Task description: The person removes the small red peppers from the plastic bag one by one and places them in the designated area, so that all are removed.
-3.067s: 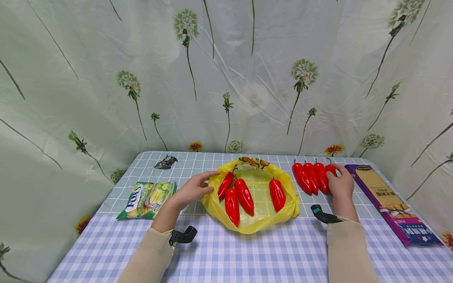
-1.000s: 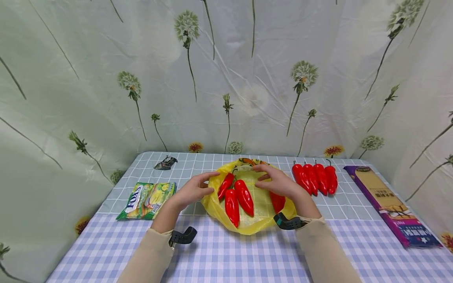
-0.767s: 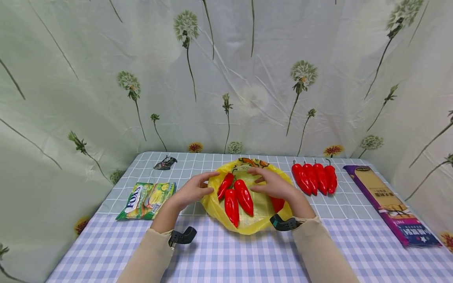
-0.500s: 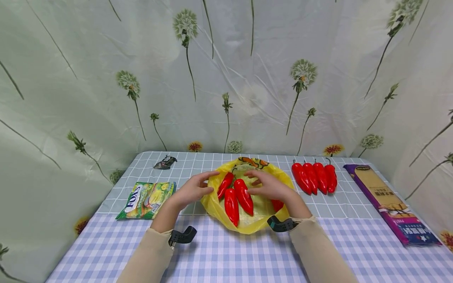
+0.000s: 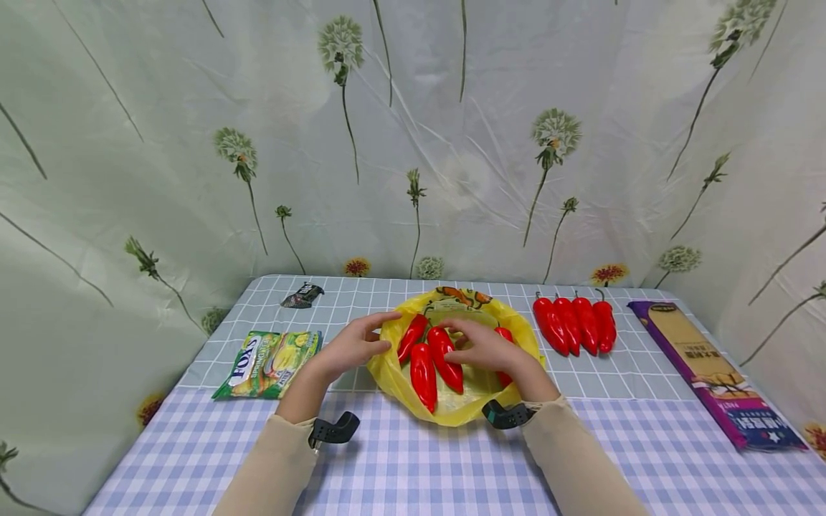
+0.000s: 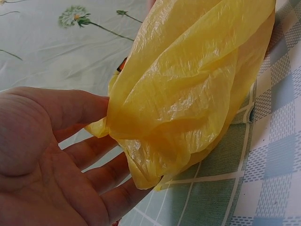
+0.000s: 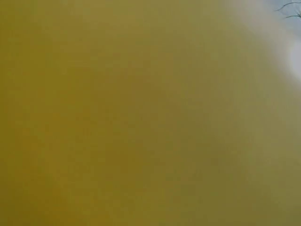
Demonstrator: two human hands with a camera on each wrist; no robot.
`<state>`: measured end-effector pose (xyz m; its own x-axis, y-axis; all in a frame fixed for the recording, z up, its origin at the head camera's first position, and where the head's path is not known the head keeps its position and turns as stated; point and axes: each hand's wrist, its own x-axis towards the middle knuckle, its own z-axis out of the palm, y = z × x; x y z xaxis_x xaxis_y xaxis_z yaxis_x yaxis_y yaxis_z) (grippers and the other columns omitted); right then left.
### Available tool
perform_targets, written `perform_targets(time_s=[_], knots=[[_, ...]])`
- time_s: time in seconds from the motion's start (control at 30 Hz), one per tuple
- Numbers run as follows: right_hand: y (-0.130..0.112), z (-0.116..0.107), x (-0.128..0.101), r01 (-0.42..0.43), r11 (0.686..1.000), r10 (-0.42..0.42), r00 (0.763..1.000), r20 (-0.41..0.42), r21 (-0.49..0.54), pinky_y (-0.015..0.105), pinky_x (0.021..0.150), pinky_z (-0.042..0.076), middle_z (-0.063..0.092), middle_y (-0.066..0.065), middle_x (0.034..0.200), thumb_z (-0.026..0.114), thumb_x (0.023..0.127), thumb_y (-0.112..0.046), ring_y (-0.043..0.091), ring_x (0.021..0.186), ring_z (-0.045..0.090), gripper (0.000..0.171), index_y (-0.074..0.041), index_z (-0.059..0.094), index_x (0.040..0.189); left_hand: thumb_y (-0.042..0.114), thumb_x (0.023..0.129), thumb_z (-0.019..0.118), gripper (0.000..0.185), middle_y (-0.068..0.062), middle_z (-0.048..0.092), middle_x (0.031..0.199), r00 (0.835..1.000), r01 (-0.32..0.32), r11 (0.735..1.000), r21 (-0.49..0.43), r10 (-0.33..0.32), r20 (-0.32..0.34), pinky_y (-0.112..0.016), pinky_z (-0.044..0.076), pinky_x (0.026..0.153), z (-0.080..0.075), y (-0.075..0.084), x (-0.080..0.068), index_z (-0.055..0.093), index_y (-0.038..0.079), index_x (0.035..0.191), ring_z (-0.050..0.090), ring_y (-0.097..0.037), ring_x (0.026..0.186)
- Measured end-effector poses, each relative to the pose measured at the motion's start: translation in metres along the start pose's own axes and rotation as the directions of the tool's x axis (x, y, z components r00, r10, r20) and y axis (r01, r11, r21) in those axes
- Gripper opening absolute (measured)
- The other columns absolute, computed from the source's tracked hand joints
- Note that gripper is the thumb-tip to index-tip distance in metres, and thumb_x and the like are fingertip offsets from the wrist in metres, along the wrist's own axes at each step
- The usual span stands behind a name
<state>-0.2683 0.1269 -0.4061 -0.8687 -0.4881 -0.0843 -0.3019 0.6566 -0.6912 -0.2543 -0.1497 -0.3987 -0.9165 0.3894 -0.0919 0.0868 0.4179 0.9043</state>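
Observation:
A yellow plastic bag (image 5: pixel 471 412) lies spread on the table with its mouth up. Inside are several glossy red peppers: a left one (image 5: pixel 411 337), a front one (image 5: pixel 423 376), a middle one (image 5: pixel 454 376) and a right one (image 5: pixel 505 335) partly covered by my right hand. My left hand (image 5: pixel 351 347) holds the bag's left rim between thumb and fingers; the left wrist view shows the yellow film (image 6: pixel 183 103) there. My right hand (image 5: pixel 484 347) reaches into the bag, thumb and fingers apart around the middle pepper's upper part. Yellow blur fills the right wrist view.
Several more red peppers (image 5: pixel 574 322) lie in a row right of the bag. A purple pasta packet (image 5: pixel 710 373) lies at the far right. A green FOX'S candy bag (image 5: pixel 271 364) and a small black packet (image 5: pixel 302 296) lie on the left. A floral curtain (image 5: pixel 413 143) hangs behind.
My right hand has left the row of peppers on the right, come over the bag, and moved lower and left to the middle pepper. My left hand stays at the rim.

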Motion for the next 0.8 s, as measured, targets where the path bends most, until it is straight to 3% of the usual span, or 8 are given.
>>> perform_targets(time_s=[0.2, 0.47, 0.8], knots=[[-0.0008, 0.0026, 0.0006, 0.002, 1.0, -0.002, 1.0, 0.0, -0.011, 0.04, 0.092, 0.059, 0.061, 0.003, 0.136, 0.076, 0.088, -0.027, 0.023, 0.112, 0.063, 0.058, -0.026, 0.055, 0.142, 0.006, 0.096, 0.059, 0.053, -0.013, 0.047, 0.154, 1.0, -0.007, 1.0, -0.01, 0.007, 0.008, -0.04, 0.057, 0.097, -0.0009, -0.0014, 0.0008, 0.051, 0.019, 0.147, 0.059, -0.035, 0.127], [-0.0004, 0.0011, -0.0025, 0.031, 0.994, -0.029, 0.999, 0.023, -0.102, 0.039, 0.093, 0.055, 0.064, 0.003, 0.132, 0.072, 0.091, -0.029, 0.021, 0.11, 0.058, 0.044, -0.027, 0.064, 0.134, 0.006, 0.096, 0.059, 0.053, -0.012, 0.047, 0.153, 1.0, -0.004, 1.0, -0.014, 0.004, 0.004, -0.038, 0.059, 0.094, -0.0006, -0.0018, 0.0007, 0.051, 0.019, 0.146, 0.061, -0.033, 0.123], [0.0008, -0.0048, -0.0056, -0.028, 1.0, 0.028, 0.999, 0.02, -0.015, 0.037, 0.093, 0.058, 0.066, -0.003, 0.123, 0.071, 0.092, -0.021, 0.021, 0.113, 0.06, 0.029, -0.027, 0.067, 0.12, 0.007, 0.096, 0.06, 0.052, -0.011, 0.047, 0.154, 1.0, 0.0, 1.0, 0.002, 0.0, 0.002, -0.04, 0.058, 0.096, -0.0007, -0.0026, 0.0018, 0.051, 0.02, 0.146, 0.06, -0.033, 0.125]])
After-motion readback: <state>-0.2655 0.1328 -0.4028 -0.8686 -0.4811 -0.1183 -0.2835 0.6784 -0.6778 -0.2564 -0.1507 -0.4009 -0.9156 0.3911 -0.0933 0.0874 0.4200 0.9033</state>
